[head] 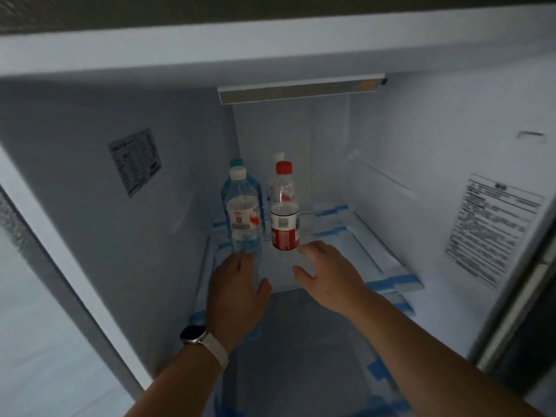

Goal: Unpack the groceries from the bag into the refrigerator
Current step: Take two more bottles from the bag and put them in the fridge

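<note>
Inside the open refrigerator, several bottles stand on a glass shelf (pixel 346 239) edged with blue tape. A clear water bottle with a white cap (pixel 242 218) stands front left, a blue bottle (pixel 239 179) behind it. A red-capped bottle with a red label (pixel 284 218) stands front right, with a white-capped bottle (pixel 275 182) behind it. My left hand (pixel 236 293), with a watch on the wrist, reaches to the foot of the clear water bottle with relaxed fingers. My right hand (pixel 328 272) hovers just below the red-label bottle, fingers spread, holding nothing.
White fridge walls close in on both sides, with a sticker on the left wall (pixel 135 161) and a label sheet on the right wall (pixel 493 227). A light bar (pixel 301 88) sits at the top. A lower shelf (pixel 294 350) lies beneath the glass one.
</note>
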Motion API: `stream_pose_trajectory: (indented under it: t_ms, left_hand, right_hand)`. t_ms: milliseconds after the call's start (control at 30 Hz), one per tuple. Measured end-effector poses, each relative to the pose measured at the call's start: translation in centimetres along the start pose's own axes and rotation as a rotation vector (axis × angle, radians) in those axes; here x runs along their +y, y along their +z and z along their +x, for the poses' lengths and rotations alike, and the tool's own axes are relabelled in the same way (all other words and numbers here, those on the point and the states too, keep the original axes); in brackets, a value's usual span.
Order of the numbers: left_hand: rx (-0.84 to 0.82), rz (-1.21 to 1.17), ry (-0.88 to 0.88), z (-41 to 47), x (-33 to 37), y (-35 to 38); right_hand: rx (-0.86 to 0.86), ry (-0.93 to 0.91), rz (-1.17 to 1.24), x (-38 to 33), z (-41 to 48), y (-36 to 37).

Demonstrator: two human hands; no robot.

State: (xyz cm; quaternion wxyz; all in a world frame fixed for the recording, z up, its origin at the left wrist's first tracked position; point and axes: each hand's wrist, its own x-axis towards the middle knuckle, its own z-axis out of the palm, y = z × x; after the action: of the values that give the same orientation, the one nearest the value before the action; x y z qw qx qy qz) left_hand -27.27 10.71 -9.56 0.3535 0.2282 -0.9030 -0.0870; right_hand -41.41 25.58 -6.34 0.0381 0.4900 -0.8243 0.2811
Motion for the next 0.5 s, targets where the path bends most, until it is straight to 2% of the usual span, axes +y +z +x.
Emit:
stream_pose_trajectory:
  t_ms: [100,300,500]
  left_hand:
    - [-0.08,0.093,0.136,-1.4,-0.3,-0.6]
    - [-0.194,0.095,0.231,-5.2,0.4,-2.4]
    - [-0.288,0.157,0.163,-9.6,2.1,-5.2]
  right_hand:
    - [-0.056,-0.049,-0.105,-0.4,-2.2,-1.2]
    - [-0.175,-0.149,-0.205,-0.3,-6.2,-3.0]
    - [-0.235,-0.254,-0.17,-0.8,-9.8,-2.9]
